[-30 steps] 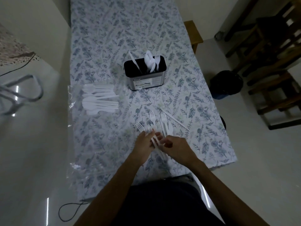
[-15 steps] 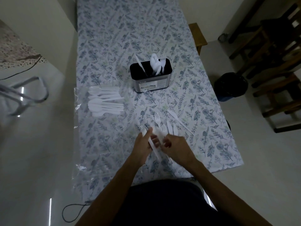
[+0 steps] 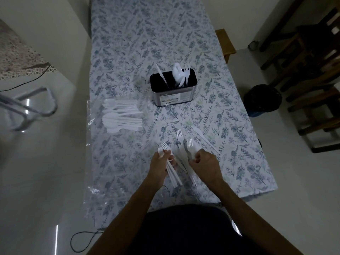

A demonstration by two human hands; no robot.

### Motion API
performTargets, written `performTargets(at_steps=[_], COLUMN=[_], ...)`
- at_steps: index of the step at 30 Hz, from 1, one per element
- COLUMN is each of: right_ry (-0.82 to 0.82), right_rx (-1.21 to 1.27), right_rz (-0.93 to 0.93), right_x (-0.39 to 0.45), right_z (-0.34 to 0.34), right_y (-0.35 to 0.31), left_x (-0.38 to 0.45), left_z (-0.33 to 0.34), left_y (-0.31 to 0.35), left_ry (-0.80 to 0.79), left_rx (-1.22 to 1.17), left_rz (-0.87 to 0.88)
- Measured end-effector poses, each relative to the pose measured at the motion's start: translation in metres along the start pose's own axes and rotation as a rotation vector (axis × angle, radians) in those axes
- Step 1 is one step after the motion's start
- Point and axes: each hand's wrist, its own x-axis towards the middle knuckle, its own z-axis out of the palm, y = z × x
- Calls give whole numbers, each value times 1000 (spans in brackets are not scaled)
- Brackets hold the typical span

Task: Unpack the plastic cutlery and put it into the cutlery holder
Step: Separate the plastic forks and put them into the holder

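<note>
Down near the front edge of the surface (image 3: 184,34), the person's left hand (image 3: 160,167) has its grip curled round a small bundle of white plastic forks (image 3: 170,167), tines pointing toward the far end and handles sticking out toward the body. Just beside it, the right hand (image 3: 206,165) has fingers bent in a narrow grip on the loose forks (image 3: 184,151) lying on the floral cloth; what exactly it pinches is hard to make out. A plastic knife (image 3: 203,138) lies slantwise just beyond that hand. Toward the middle stands the black cutlery holder (image 3: 173,94), upright, with a knife, spoons and a fork in it. By the left edge a heap of white spoons (image 3: 119,116) rests on clear plastic wrapping (image 3: 92,124).
</note>
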Motion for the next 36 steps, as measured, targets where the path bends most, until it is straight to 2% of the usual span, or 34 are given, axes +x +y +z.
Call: performTargets(at_steps=[4,9,13,16,18,21,23,27,28,30,32,36], right_ry=[-148,41,-39,-60,-16,151,152,-277,-299,-184,-83,-141], right_rx=[165,91,28,127,197,360,439,376,360,295,166,-167], right_rz=[-132,-76,64,141,160,88,-43,-193,-216,-244,-238,-232], right_x=[-15,30,74,86,85,66,45,8,3,1,5,12], right_z=[-4,5,19,15,7,-6,-11,4,11,23,33,54], right_y=[-15,-24,-39,-41,-38,-43,-50,-53,-52,-51,-48,-40], left_x=[0,-1,1,-1,2,6,6,2,4,6,7,5], left_z=[4,1,-9,-14,-18,-20,-18,-15,-16,-20,-25,-32], left_y=[1,2,2,7,8,9,12,13,10,6,3,0], left_ry=[-108,-67,4,16,14,6,13,-50,-24,43,65,193], left_rx=[7,53,14,-19,-16,-39,-50,7,57,133,113,129], left_rz=[13,58,53,57,70,91,97,170,202,244,204,166])
